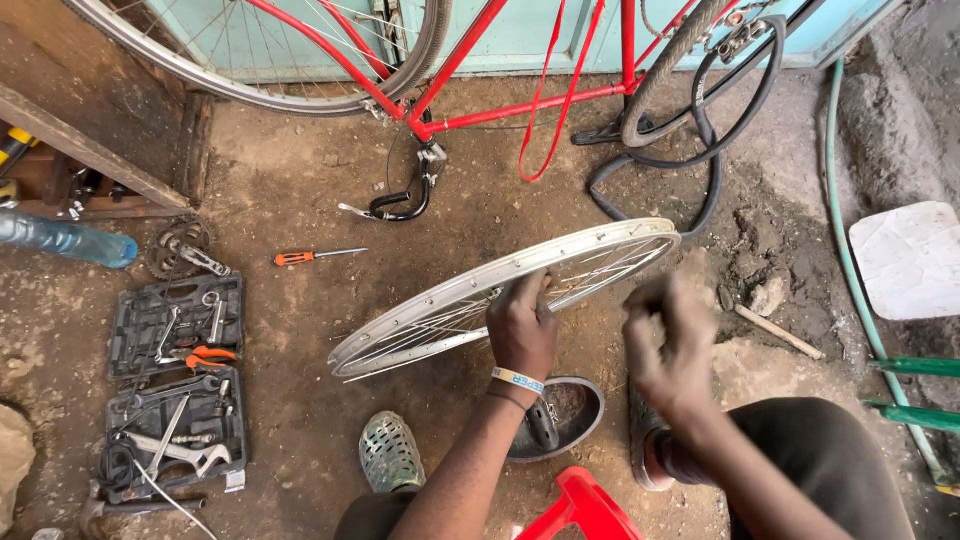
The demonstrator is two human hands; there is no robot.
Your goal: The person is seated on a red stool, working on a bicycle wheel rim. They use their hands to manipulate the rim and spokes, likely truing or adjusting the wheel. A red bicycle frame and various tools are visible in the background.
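Nearest me, a red plastic stool [580,508] sits just below the bare silver spoked bicycle wheel rim [480,298]. My left hand [522,335] clasps the rim's near edge, holding it tilted off the dirt ground [300,400], presumably to steady it. My right hand [672,345], right of the rim, is blurred; I cannot tell its grip. An open black toolbox [175,385] lies far left of the rim.

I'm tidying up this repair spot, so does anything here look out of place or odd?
Yes. The bare wheel rim under the left hand has no tyre, and a black inner tube lies looped on the dirt. An orange-handled screwdriver lies loose outside the open tool case. The right hand is blurred.
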